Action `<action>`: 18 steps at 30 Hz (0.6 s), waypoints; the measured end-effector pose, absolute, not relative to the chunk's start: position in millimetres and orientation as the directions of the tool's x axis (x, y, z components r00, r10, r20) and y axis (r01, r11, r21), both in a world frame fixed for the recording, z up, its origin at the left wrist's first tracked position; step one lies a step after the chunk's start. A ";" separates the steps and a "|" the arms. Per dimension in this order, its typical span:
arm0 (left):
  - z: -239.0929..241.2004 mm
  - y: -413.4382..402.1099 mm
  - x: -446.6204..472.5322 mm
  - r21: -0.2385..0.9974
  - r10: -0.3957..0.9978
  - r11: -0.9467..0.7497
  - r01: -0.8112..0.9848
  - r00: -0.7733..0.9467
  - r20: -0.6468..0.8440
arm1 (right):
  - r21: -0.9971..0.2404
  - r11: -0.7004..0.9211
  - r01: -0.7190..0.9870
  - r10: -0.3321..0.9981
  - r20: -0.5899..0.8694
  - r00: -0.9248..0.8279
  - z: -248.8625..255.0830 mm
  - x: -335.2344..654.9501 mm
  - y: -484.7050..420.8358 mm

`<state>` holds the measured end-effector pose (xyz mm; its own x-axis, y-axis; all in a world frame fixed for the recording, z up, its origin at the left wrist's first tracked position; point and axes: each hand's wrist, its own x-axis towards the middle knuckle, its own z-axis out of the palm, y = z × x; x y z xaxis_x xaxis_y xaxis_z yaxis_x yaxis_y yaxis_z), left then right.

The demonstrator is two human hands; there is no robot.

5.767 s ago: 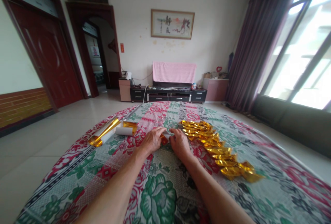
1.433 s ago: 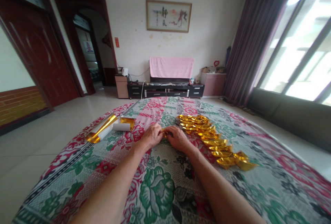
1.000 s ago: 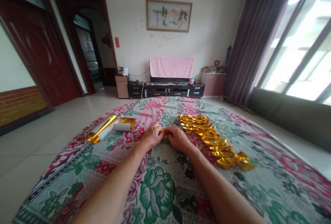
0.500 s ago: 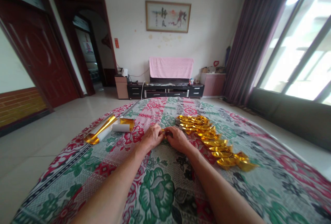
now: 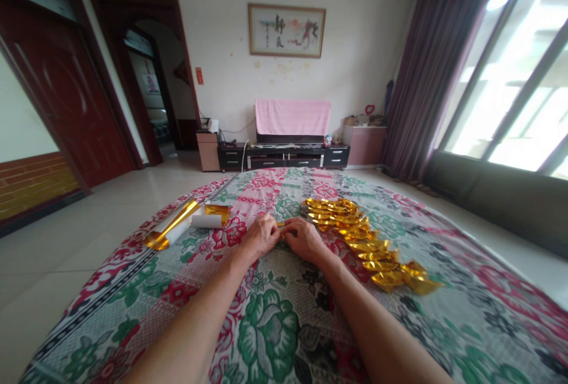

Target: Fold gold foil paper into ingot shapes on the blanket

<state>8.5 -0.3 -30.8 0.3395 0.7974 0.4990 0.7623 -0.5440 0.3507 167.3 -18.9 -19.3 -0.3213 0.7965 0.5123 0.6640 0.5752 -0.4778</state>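
My left hand (image 5: 263,235) and my right hand (image 5: 302,237) meet over the middle of the table, fingers pinched. Between them is a small piece of gold foil paper (image 5: 280,224), mostly hidden by the fingers, so its folded shape does not show. To the right of my right hand lie several folded gold paper ingots (image 5: 373,246), set in overlapping rows that run toward me. Left of my left hand are curled sheets of gold foil paper (image 5: 173,224) with white backs, one rolled long and a shorter curl (image 5: 207,220) beside it.
A flowered cloth (image 5: 268,336) in red, green and grey covers the round table. Beyond it stand a low black TV cabinet (image 5: 284,158) and a television under a pink cloth (image 5: 293,116). A window with a purple curtain (image 5: 426,70) is at the right, a red door (image 5: 66,94) at the left.
The view has shifted very slightly. Both hands stay together at the same spot with the foil piece; the fingers of my right hand have moved a little. The ingots and sheets lie unchanged.
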 end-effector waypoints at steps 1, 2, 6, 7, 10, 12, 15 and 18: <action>-31.2 0.2 8.3 0.346 0.797 -0.543 0.765 0.341 0.498 | -0.479 0.573 0.666 0.798 0.512 -0.319 -18.6 166.9 -19.5; -31.5 0.6 8.1 0.342 0.797 -0.543 0.767 0.341 0.499 | -0.479 0.570 0.667 0.799 0.510 -0.317 -17.9 166.4 -20.2; -32.1 1.3 7.7 0.331 0.794 -0.544 0.771 0.344 0.502 | -0.478 0.558 0.679 0.808 0.499 -0.312 -14.6 165.2 -22.8; -32.2 1.3 7.8 0.328 0.792 -0.545 0.772 0.346 0.503 | -0.477 0.553 0.684 0.811 0.495 -0.311 -14.1 165.1 -23.4; -31.9 0.9 8.3 0.314 0.787 -0.548 0.776 0.351 0.507 | -0.477 0.537 0.696 0.822 0.480 -0.305 -13.3 164.8 -24.3; -31.5 0.3 8.9 0.307 0.788 -0.544 0.781 0.349 0.508 | -0.480 0.530 0.699 0.827 0.474 -0.301 -13.5 164.7 -24.1; -30.8 -0.5 9.4 0.304 0.791 -0.535 0.788 0.341 0.508 | -0.483 0.530 0.697 0.828 0.472 -0.302 -14.1 164.3 -23.2; -29.7 -0.2 8.5 0.332 0.795 -0.537 0.775 0.334 0.506 | -0.485 0.529 0.697 0.830 0.469 -0.304 -14.5 163.7 -22.2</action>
<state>8.5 -0.2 -29.7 0.3344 0.7950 0.5061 0.7752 -0.5374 0.3320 163.7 -22.2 -14.5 -0.3036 0.8296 0.4687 0.6966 0.5289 -0.4848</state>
